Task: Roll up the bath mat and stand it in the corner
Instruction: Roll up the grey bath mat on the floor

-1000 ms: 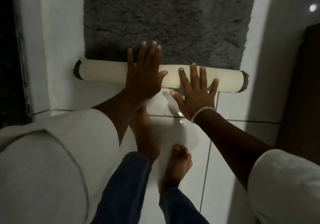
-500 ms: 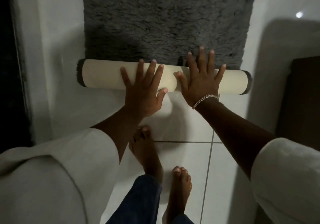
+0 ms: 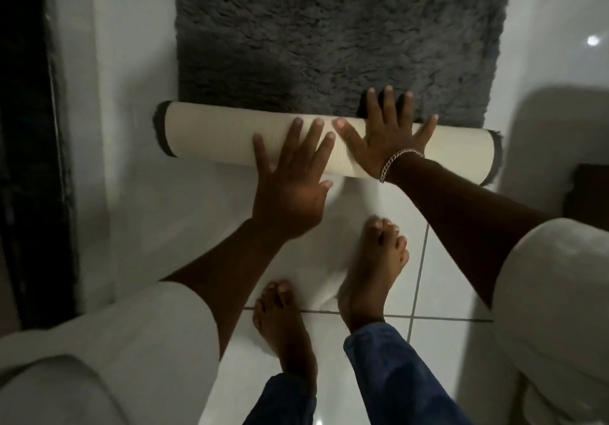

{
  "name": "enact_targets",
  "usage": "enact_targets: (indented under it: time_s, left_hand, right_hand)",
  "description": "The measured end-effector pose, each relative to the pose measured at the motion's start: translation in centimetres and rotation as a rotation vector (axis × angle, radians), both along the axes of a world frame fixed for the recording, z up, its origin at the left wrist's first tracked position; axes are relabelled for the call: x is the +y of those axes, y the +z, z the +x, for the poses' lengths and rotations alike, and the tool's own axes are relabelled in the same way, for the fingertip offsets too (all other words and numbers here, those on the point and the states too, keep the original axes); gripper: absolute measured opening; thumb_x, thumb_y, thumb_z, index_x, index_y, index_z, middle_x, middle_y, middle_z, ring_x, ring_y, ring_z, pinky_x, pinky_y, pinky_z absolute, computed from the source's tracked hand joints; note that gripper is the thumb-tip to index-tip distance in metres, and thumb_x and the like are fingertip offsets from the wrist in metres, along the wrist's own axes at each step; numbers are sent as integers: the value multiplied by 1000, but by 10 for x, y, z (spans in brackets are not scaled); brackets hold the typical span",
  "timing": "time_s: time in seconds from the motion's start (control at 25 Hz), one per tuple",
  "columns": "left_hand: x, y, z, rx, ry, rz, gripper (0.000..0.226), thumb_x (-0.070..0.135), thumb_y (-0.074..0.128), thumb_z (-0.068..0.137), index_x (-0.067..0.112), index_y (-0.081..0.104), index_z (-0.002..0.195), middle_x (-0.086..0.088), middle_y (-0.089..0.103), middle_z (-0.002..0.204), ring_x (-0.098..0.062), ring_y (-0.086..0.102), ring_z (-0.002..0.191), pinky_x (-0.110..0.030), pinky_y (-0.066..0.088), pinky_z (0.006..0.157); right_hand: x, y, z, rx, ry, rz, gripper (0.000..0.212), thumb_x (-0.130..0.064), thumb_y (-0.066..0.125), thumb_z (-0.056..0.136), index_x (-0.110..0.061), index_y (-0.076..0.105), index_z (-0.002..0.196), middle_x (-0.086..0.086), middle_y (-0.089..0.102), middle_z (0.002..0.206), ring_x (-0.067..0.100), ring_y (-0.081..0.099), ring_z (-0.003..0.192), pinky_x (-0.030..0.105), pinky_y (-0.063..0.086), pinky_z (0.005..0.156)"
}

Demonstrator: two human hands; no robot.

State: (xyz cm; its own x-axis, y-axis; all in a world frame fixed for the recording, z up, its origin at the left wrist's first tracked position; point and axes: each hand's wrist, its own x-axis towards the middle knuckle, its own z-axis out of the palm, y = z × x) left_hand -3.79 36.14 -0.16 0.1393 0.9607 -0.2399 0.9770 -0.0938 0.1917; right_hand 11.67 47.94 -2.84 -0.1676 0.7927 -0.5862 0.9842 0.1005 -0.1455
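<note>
The grey shaggy bath mat (image 3: pixel 329 29) lies flat on the white tiled floor, stretching away from me. Its near end is rolled into a cream-backed roll (image 3: pixel 217 134) lying across the view. My left hand (image 3: pixel 290 177) rests flat on the roll's near side, fingers spread. My right hand (image 3: pixel 389 131), with a bracelet at the wrist, lies flat over the top of the roll, fingertips reaching the grey pile beyond it. Neither hand grips the roll; both press on it with open palms.
My bare feet (image 3: pixel 372 266) stand on the white tiles (image 3: pixel 445 276) just behind the roll. A dark strip (image 3: pixel 29 128) runs down the left edge beside a white wall. At the right sit a dark brown object (image 3: pixel 590 194) and a shadowed patch of floor.
The roll has grown thicker and moved farther along the mat. My right hand has gone over the top of it while my left slid back to its near side. My feet stepped forward.
</note>
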Motion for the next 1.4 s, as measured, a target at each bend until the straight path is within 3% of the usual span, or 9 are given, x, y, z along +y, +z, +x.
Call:
enact_targets:
  time_s: [0.2,0.36,0.6,0.76,0.88,1.0,1.16,1.28,1.4]
  left_hand:
    - [74,-6,-20,9,-1,-147,66,49,21,96,22,6,155,-5,7,165,-28,2,151,-72,3,114]
    - [138,1,-17,35,129,-279,64,49,22,99,25,-4,153,-4,-2,166,-30,-6,151,-70,-4,114]
    - [103,31,0,114,317,-122,65,52,23,98,24,8,154,-13,7,164,-42,3,149,-73,7,113]
    - [167,2,-28,109,228,-189,62,55,14,97,30,8,154,-8,9,164,-42,4,149,-76,3,110]
    - [238,-18,-49,-14,330,-320,61,58,13,94,40,3,151,2,2,166,-35,-5,150,-72,-10,110]
    - [290,-10,-57,-237,403,-343,57,46,28,100,41,4,151,8,0,166,-31,-9,151,-70,-9,113]
    - [323,30,-82,-591,553,133,54,11,57,90,6,43,142,-16,37,155,-37,22,147,-65,13,118]
    - [299,46,-68,-440,901,361,49,9,62,78,-2,54,125,-25,56,131,-39,49,126,-55,39,107]
    - [272,33,-44,-634,1640,67,43,25,55,94,2,44,129,-23,54,125,-37,55,111,-50,48,94]
  right_hand:
    - [-17,33,-2,91,65,282,67,-55,22,97,-18,19,153,8,13,166,32,2,153,71,-8,111]
    - [-6,38,-5,66,115,133,72,-58,21,96,-22,-1,154,5,-4,167,32,-13,152,70,-11,110]
    - [100,32,-20,26,109,-118,70,-59,20,96,-26,0,154,1,-5,167,30,-15,151,73,-12,109]
    - [125,44,-34,-8,226,142,65,-50,28,97,-23,12,154,5,9,167,35,-2,152,74,-11,109]
    - [111,51,-47,48,271,191,79,-52,42,92,-21,5,155,9,3,167,37,-5,152,72,-6,111]
    - [157,44,-56,-56,266,43,101,-81,27,79,-23,-8,154,7,-11,166,37,-15,151,70,-12,110]
    - [246,29,-75,-68,264,-135,103,-89,6,72,-28,-10,153,-2,-12,166,30,-17,151,71,-11,113]
    - [291,24,-85,-86,256,-257,99,-88,9,72,-33,-8,152,-9,-10,166,25,-13,152,70,-8,115]
    - [323,17,-96,-120,299,-315,93,-88,12,74,-36,11,151,-8,3,167,25,5,153,71,-1,114]
